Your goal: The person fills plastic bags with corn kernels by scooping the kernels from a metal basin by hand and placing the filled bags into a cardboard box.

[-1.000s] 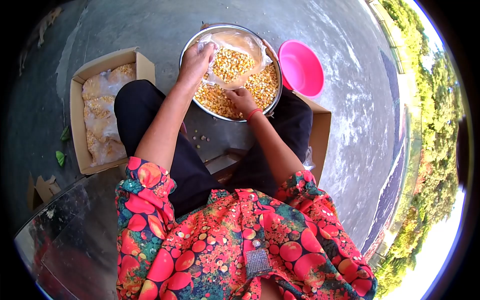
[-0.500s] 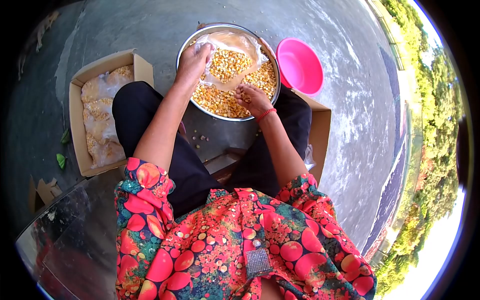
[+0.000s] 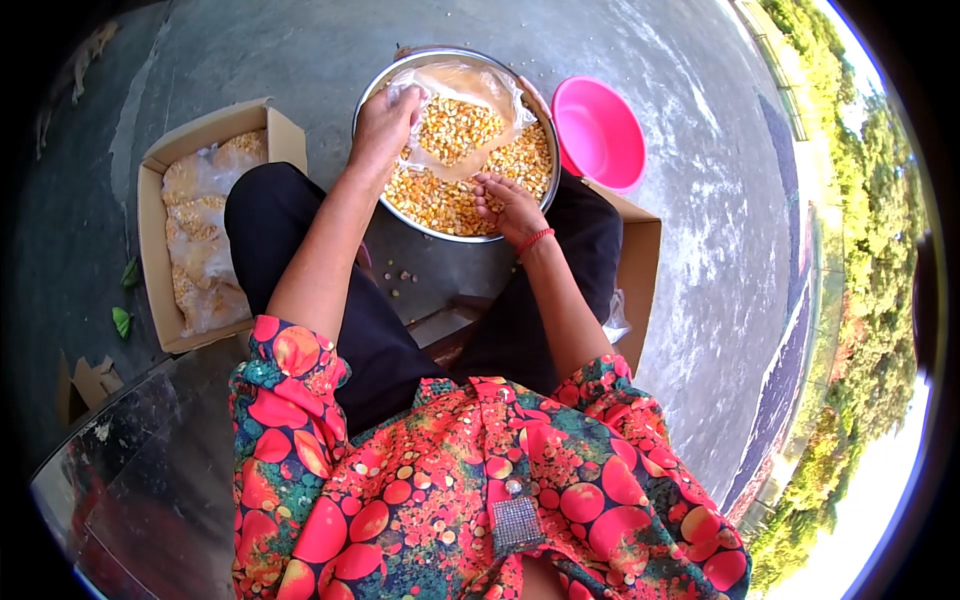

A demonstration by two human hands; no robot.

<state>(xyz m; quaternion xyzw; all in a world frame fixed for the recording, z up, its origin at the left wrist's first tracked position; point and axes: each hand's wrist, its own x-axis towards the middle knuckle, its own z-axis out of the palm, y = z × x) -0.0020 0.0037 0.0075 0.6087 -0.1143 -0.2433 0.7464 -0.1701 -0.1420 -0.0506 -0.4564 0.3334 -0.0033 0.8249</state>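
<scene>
A clear plastic bag (image 3: 513, 97) with corn kernels inside lies open in a round metal basin (image 3: 401, 208). More loose corn kernels (image 3: 440, 200) fill the basin around it. My left hand (image 3: 386, 128) is closed on the bag's left edge. At the bag's near edge is my right hand (image 3: 512, 210), its thumb and index finger pinched at the plastic and its other fingers curled above the kernels. A red bracelet circles the right wrist.
A pink plastic bowl (image 3: 598, 135) stands right of the basin. On the left, a cardboard box (image 3: 152, 240) holds several filled bags (image 3: 205, 250). Another cardboard box (image 3: 640, 265) is beside my right leg. Stray kernels (image 3: 402, 276) lie on the floor between my legs.
My right hand has shifted slightly right, and its fingers have moved apart a little near the bag's edge. My left hand and the bag look nearly still.
</scene>
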